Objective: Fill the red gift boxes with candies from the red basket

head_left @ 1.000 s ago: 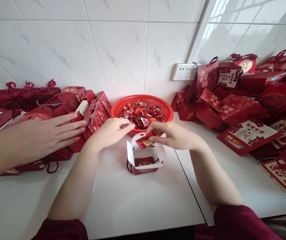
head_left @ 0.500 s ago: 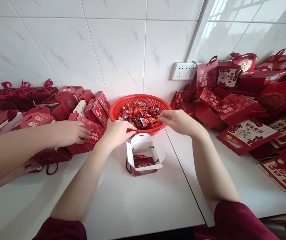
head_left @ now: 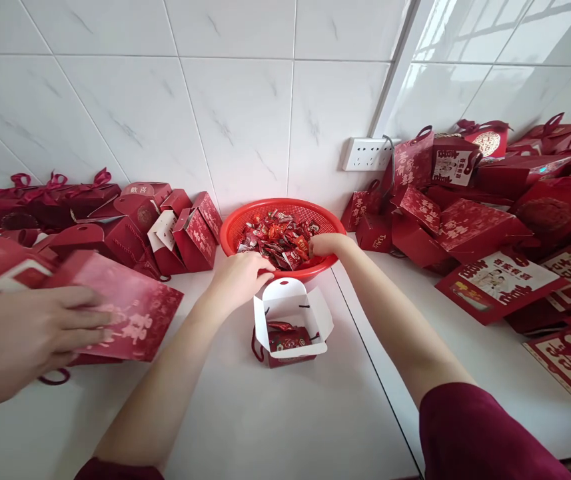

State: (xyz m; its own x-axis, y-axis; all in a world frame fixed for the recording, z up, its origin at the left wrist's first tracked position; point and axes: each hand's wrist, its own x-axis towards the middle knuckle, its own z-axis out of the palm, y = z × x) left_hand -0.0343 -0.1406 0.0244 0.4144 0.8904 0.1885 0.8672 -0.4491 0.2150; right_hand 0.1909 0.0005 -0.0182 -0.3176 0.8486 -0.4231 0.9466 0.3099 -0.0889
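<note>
A red plastic basket (head_left: 332, 221) full of small wrapped sweets (head_left: 278, 233) stands against the wall. My left hand (head_left: 240, 279) is at its front left rim, the fingers closed over the edge. On the right side of the basket, my right hand (head_left: 326, 245) reaches down among the sweets; its fingers are curled and their tips are hidden. Just in front of the basket stands a small gift box (head_left: 292, 357), red outside and white inside, its flaps open. Inside it lie a dark red patterned packet (head_left: 288, 339) and a red wrapper.
At left, another person's hand (head_left: 40, 327) holds a red printed box (head_left: 140, 310). Many red gift boxes (head_left: 198, 233) are heaped on the left, and more boxes and bags (head_left: 485, 227) on the right. A power strip (head_left: 368, 155) is on the wall.
My right hand has gone down into the sweets. My left hand stays at the rim. The other person's hand has pulled a red printed box toward the left front.
</note>
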